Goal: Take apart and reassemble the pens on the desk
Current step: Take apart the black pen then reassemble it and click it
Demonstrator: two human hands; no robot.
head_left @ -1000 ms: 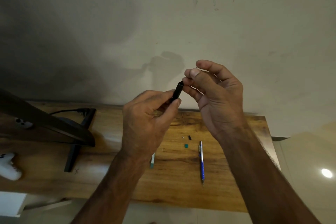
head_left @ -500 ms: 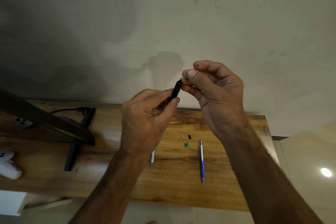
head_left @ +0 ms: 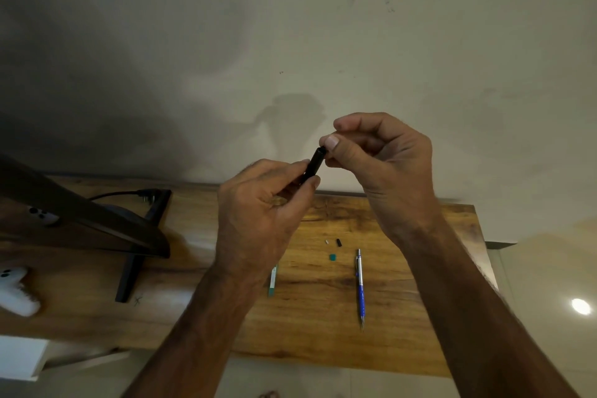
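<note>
My left hand grips a black pen barrel, tilted up to the right, well above the wooden desk. My right hand pinches at the barrel's upper open end with thumb and fingers; whatever small part it holds is hidden. On the desk below lie a blue and silver pen, a green and white pen part half hidden by my left wrist, a small green cap, a small black piece and a tiny white piece.
A dark monitor on a black stand with a cable fills the desk's left side. A white game controller lies at the far left. A grey wall rises behind; pale floor shows right of the desk.
Both hands and the black barrel drifted slightly left and down together. The right fingers stay at the barrel's top end.
</note>
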